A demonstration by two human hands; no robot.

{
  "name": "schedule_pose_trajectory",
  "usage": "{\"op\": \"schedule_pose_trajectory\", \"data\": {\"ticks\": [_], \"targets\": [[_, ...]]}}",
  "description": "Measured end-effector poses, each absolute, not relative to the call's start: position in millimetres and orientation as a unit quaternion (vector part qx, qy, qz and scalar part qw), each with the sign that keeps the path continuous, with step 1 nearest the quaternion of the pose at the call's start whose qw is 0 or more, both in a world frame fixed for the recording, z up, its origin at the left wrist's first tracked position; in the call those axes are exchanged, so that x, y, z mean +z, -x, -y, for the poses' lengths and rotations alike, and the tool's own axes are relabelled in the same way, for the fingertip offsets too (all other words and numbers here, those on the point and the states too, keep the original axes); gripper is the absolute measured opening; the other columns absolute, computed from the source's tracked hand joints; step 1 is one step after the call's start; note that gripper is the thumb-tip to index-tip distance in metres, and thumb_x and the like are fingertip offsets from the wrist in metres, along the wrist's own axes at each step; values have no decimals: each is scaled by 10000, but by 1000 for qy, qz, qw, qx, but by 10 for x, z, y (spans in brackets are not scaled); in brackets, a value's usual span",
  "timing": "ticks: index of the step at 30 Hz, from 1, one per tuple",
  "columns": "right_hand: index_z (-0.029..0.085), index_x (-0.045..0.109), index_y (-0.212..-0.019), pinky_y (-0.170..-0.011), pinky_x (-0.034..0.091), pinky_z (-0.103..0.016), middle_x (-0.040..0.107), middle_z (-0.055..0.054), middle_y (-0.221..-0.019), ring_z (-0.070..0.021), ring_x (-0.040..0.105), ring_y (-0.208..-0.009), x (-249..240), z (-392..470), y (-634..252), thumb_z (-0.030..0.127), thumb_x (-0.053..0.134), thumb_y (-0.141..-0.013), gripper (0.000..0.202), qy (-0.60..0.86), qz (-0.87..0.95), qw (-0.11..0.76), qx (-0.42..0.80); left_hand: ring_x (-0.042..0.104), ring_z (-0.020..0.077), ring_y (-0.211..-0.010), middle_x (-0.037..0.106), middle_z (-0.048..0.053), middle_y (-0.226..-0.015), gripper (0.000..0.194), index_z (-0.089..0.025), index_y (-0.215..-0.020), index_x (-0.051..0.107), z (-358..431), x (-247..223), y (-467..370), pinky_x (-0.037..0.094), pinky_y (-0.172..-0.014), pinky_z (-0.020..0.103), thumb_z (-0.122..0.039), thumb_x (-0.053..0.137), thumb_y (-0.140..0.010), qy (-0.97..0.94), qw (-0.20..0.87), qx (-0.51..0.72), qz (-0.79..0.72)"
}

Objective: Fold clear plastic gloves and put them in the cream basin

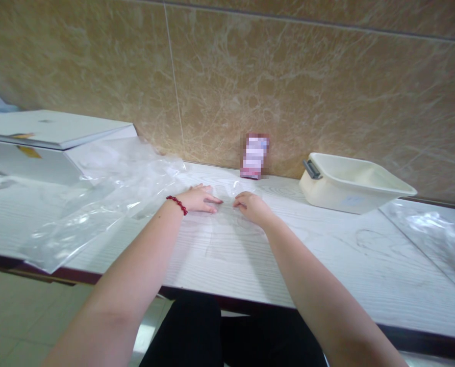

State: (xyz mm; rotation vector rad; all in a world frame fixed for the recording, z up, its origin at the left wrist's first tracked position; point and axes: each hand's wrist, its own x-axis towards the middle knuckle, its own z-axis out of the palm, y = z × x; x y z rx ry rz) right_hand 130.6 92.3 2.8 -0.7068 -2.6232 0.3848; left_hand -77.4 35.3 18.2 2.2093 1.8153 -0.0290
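Note:
My left hand [201, 199] lies palm down on the counter with its fingers spread, a red bead bracelet on its wrist. It rests on a thin clear plastic bag [227, 200] that lies flat and is hard to make out against the white surface. Curled fingers of my right hand [253, 208] pinch at the right side of this clear plastic, a short way from the left fingertips. Further left, a heap of larger clear plastic bags [108, 188] spreads over the counter, close to my left wrist.
A phone [255, 157], its screen blurred, leans against the marbled wall. The cream plastic bin [338, 191] with a grey handle stands at the right. More clear plastic [437, 229] lies at the far right. A white box [55, 135] sits at the back left of the white counter [227, 260].

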Motion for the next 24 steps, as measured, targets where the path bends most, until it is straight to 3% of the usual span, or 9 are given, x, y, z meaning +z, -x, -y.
{"op": "schedule_pose_trajectory", "data": {"ticks": [6, 12, 16, 19, 24], "targets": [[175, 653, -784, -828, 358, -223, 578, -43, -949, -117, 510, -893, 30, -946, -1339, 34, 424, -664, 294, 269, 939, 175, 124, 102, 372, -1207, 192, 9, -1360, 606, -416, -1116, 437, -345, 182, 776, 114, -914, 527, -675, 444, -569, -743, 171, -25, -646], [179, 656, -747, -817, 345, -236, 597, -39, -874, -127, 509, -859, 57, -977, -1377, 44, 392, -680, 304, 348, 916, 177, 93, 96, 364, -1212, 167, -5, -1368, 633, -419, -1135, 411, -350, 174, 789, 112, -924, 515, -679, 445, -559, -739, 179, -34, -649], [243, 622, -918, -841, 307, -318, 553, -43, -984, -164, 455, -928, 68, -899, -1366, 233, 451, -744, 244, 342, 919, 182, 78, 105, 357, -1212, 158, -12, -1370, 646, -411, -1146, 402, -360, 164, 800, 122, -933, 494, -684, 433, -561, -743, 173, -41, -645], [332, 617, -910, -833, 285, -374, 486, -20, -1091, -211, 386, -999, 67, -847, -1364, 428, 489, -719, 248, 346, 923, 147, 81, 98, 357, -1214, 146, -14, -1373, 656, -413, -1156, 387, -363, 160, 804, 112, -933, 498, -690, 421, -562, -743, 170, -48, -645], [388, 610, -894, -826, 274, -384, 460, 3, -1120, -233, 358, -1020, 64, -884, -1396, 493, 515, -678, 258, 396, 905, 122, 100, 90, 367, -1213, 116, -14, -1379, 661, -418, -1158, 379, -346, 184, 792, 105, -923, 517, -695, 421, -559, -738, 171, -60, -650]]}}
